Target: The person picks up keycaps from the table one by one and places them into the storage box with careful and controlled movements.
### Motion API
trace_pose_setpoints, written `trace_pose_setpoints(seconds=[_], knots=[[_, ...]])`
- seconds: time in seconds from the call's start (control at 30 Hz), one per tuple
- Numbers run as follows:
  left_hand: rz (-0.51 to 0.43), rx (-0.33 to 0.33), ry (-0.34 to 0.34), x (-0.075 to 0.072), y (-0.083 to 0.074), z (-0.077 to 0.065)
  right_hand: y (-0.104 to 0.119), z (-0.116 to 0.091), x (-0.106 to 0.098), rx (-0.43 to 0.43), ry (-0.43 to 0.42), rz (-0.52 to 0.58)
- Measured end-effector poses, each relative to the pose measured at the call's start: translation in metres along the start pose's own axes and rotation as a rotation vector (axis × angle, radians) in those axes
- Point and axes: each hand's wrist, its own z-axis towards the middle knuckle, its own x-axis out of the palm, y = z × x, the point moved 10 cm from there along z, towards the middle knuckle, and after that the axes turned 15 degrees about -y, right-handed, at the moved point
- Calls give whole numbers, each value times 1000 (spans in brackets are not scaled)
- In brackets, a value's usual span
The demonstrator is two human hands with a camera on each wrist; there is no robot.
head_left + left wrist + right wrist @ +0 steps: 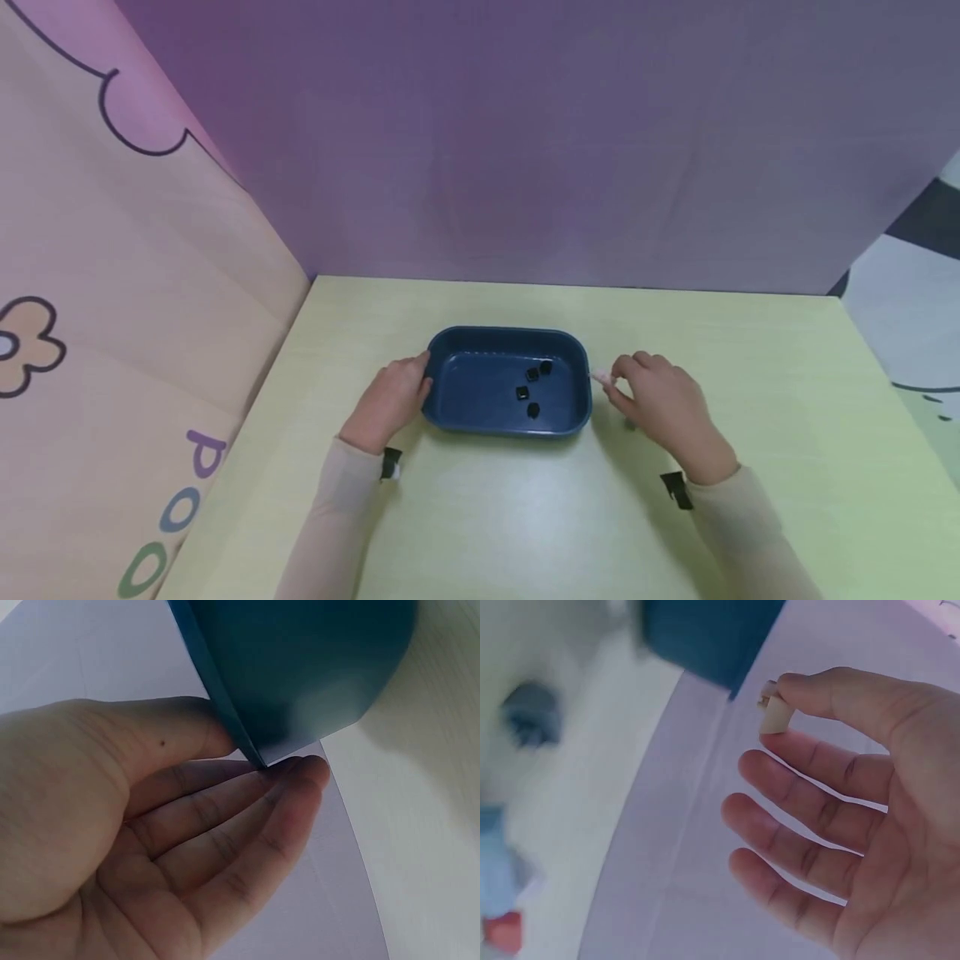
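Note:
A blue rectangular tray (480, 427) sits on the table. Small black cube-like pieces (522, 392) lie inside it, mostly toward its right half. My left hand (392, 398) grips the tray's left end; in the left wrist view its thumb (187, 727) presses on the rim and the fingers lie beneath. Just off the tray's right end, my right hand (663, 408) pinches a small whitish piece (602, 377) between thumb and index finger. Up close in the right wrist view, this cream piece (777, 714) has a knobbly end, and the other fingers are spread apart.
The pale yellow table (510, 517) runs back to a purple cloth wall (525, 150). A patterned cloth (150, 275) hangs at the left. Blurred in the right wrist view are a dark lump (532, 714), a light blue thing (496, 862) and a red one (504, 931).

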Motion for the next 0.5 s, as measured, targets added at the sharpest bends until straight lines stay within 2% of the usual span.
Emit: trace_pose_setpoints(seconds=[0.23, 0.5], knots=[[-4, -3, 1, 0, 0, -1, 24, 12, 7, -49, 21, 33], [7, -7, 2, 1, 1, -1, 31, 17, 12, -75, 22, 33]])
